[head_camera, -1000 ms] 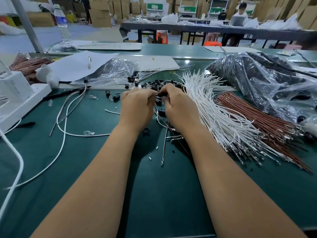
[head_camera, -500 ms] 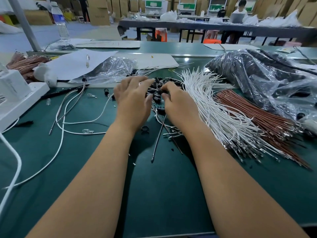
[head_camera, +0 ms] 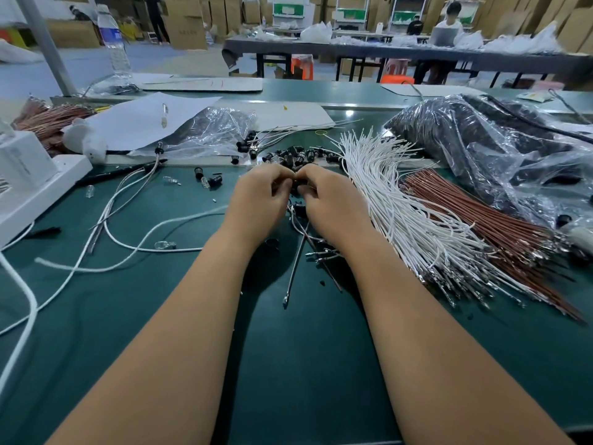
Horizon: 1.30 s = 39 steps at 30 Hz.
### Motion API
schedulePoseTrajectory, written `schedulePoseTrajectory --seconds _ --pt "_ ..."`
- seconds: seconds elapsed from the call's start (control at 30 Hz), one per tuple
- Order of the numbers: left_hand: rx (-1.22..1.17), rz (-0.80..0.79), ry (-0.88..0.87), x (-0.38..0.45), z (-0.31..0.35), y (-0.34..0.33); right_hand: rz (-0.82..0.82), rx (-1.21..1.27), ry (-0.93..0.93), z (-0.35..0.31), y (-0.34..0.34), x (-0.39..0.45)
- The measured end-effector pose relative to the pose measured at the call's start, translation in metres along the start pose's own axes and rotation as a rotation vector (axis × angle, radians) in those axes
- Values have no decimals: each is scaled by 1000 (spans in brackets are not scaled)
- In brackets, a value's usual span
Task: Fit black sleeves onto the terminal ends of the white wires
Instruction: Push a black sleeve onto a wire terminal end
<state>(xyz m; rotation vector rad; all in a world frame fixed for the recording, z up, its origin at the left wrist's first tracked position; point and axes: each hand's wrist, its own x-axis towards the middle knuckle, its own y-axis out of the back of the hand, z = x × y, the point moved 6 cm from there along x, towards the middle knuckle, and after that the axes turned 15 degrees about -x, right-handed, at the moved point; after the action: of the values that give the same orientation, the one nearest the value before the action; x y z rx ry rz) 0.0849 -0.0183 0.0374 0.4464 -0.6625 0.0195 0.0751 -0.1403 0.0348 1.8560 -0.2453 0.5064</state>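
My left hand (head_camera: pixel 256 200) and my right hand (head_camera: pixel 330 203) meet fingertip to fingertip above the green mat. Both have curled fingers that pinch a small black sleeve (head_camera: pixel 296 185) between them. A thin wire (head_camera: pixel 296 261) hangs from under my right hand toward me, its metal terminal lying on the mat. Just beyond the hands lies a loose pile of black sleeves (head_camera: pixel 295 157). To the right a thick fan of white wires (head_camera: pixel 401 207) spreads out, terminal ends toward me.
Brown wires (head_camera: pixel 481 226) lie right of the white ones, beside a large plastic bag (head_camera: pixel 497 149) of black parts. On the left are long white cables (head_camera: pixel 128 245), a white power unit (head_camera: pixel 32 181), paper (head_camera: pixel 144 120) and a clear bag (head_camera: pixel 218 130).
My left hand, which had reached with spread fingers into the sleeve pile, has drawn back and curled against my right hand. The hanging wire stays under the right hand.
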Motion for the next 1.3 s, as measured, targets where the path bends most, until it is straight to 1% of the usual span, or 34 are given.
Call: schedulePoseTrajectory --seconds 0.2,0.27,0.33,0.47,0.67,0.77,0.87,1.03,1.17,1.3 --pt "-130 115 193 1 -19 12 83 90 -40 5 4 0" --pt "-164 145 216 2 -22 15 137 100 -60 7 7 1" --pt "-165 140 223 1 -24 15 177 115 -70 7 10 0" --pt "-156 133 222 1 -25 13 206 109 -68 9 12 -1" --pt "-158 110 229 1 -23 12 212 127 -73 11 12 1" --pt "-192 76 266 0 -25 8 208 215 -114 13 12 1" --pt "-296 71 297 -1 -24 6 199 333 -179 18 11 2" --pt "-326 56 257 -1 -19 6 108 517 -267 21 6 4" --pt "-319 44 221 -1 -15 5 101 546 -244 18 8 2" --pt "-328 39 236 -1 -16 4 111 540 -219 15 9 2"
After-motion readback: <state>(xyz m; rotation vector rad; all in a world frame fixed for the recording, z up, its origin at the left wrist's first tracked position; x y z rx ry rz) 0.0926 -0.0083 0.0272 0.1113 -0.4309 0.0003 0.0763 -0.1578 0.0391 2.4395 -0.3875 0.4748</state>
